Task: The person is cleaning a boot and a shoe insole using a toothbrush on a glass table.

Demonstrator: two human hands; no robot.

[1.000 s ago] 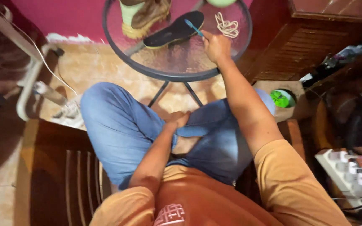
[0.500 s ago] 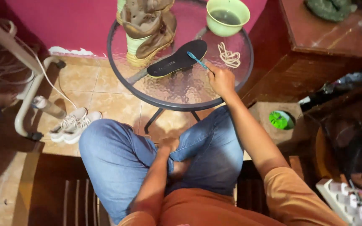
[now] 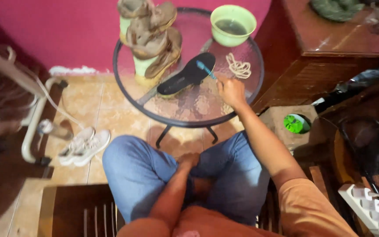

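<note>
Blue-handled, one toothbrush [image 3: 205, 69] is pinched in the closed fingers of the right hand [image 3: 231, 91], its bristle end resting on the single black insole [image 3: 187, 75] just beyond the knuckles on the round glass table [image 3: 189, 107]. Past that hand lie one coiled lace [image 3: 238, 67], one green bowl [image 3: 233, 25] and one tan boot [image 3: 152, 37]. The left hand [image 3: 188, 160] rests loosely curled between the knees, gripping nothing; two white sneakers [image 3: 84, 146] sit on the floor off to its left.

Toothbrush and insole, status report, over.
Right hand grips blue toothbrush, bristles on black insole. Left hand rests on lap. Laces beside, nothing blocking.
</note>
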